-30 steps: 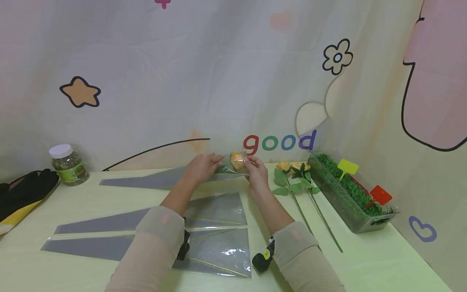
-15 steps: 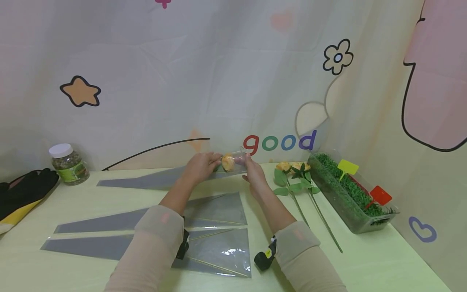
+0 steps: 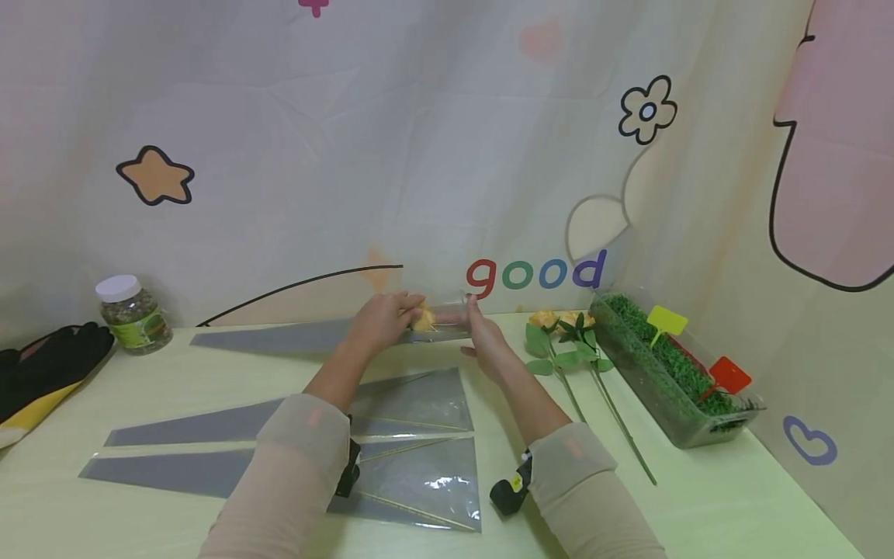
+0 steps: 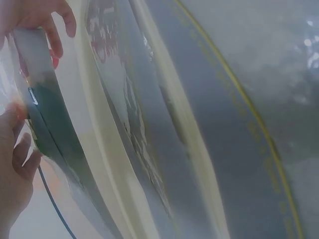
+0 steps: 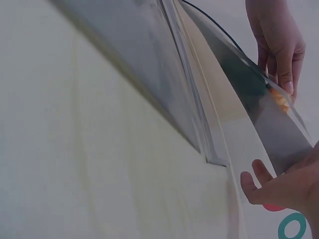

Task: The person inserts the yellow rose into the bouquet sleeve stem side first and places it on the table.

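A yellow rose [image 3: 423, 318] lies inside a clear and grey tapered flower sleeve [image 3: 272, 337] at the back of the table. My left hand [image 3: 380, 320] pinches the sleeve beside the bloom; the left wrist view shows this hand [image 4: 17, 164] around the green stem part. At the sleeve's wide mouth is my right hand [image 3: 491, 341], with fingers seen through the film reaching inside. Its lower fingers [image 5: 251, 184] stay outside, loosely bent. How its thumb bears on the film is hard to tell.
Two more flower sleeves [image 3: 412, 400] lie flat in front. Loose yellow roses with long stems [image 3: 567, 357] rest right of the hands. A clear box of artificial grass [image 3: 673, 423] stands farther right. A lidded jar [image 3: 134, 317] and a black-yellow glove [image 3: 59, 376] are at left.
The rose has moved left, deeper into the sleeve. The right hand went from holding the mouth by the bloom to reaching fingers inside. The left hand has stayed nearly in place.
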